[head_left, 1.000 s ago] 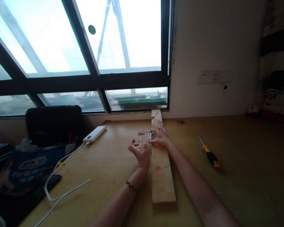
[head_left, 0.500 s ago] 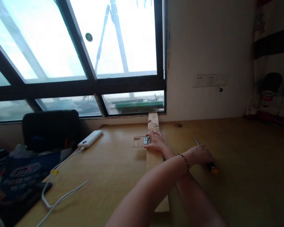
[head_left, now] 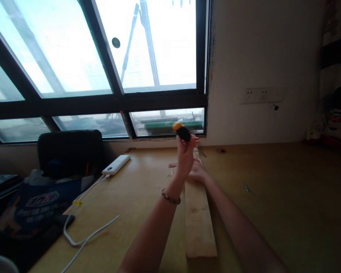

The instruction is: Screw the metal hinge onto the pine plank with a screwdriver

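Note:
My left hand, with a braided bracelet on its wrist, is closed round the black and orange handle of a screwdriver. The handle is raised and tilted above the far part of a long wooden board. My right hand grips that board just behind, its fingers partly hidden. The metal hinge seen earlier by the right hand is now hidden behind my left hand. On the table to the right lies a small, thin bluish piece, too small to name.
The board lies lengthwise on a wooden table. A white power bank with a white cable lies to the left. Beyond the table's left edge are a black chair and a blue bag. A window and wall stand behind.
My left hand has brought the screwdriver from the table on the right up over the board, so my arms are uncrossed. The right hand stays at the board. The view has shifted slightly.

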Available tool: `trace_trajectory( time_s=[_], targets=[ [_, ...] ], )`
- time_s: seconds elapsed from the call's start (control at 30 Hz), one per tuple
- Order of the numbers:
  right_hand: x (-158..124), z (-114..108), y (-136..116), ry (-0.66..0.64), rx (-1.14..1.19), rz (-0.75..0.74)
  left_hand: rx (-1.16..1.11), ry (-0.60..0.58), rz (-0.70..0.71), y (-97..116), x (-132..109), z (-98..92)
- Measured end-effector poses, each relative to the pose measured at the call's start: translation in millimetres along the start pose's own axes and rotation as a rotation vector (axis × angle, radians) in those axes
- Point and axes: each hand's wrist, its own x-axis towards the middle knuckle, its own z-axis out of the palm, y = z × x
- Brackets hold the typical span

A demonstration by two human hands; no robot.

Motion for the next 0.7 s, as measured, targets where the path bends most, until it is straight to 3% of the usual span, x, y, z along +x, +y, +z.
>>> trace_trajectory(
  time_s=[0.1, 0.2, 0.27, 0.37, 0.7],
  targets=[
    [1, 2, 0, 0.009, -0.005, 0.012, -0.231, 0.36, -0.093, 6, 35, -56.5],
    [1, 4, 0, 0.016, -0.002, 0.012, -0.256, 0.442, -0.176, 1, 54, -97.1],
    [1, 4, 0, 0.018, -0.001, 0.012, -0.225, 0.446, -0.191, -6, 58, -110.9],
    [1, 4, -1, 0.02, -0.002, 0.013, -0.217, 0.443, -0.191, -16, 56, -115.3],
    [0, 2, -3, -0.007, -0.035, 0.022, -0.218, 0.411, -0.227, -28, 49, -102.2]
  ],
)
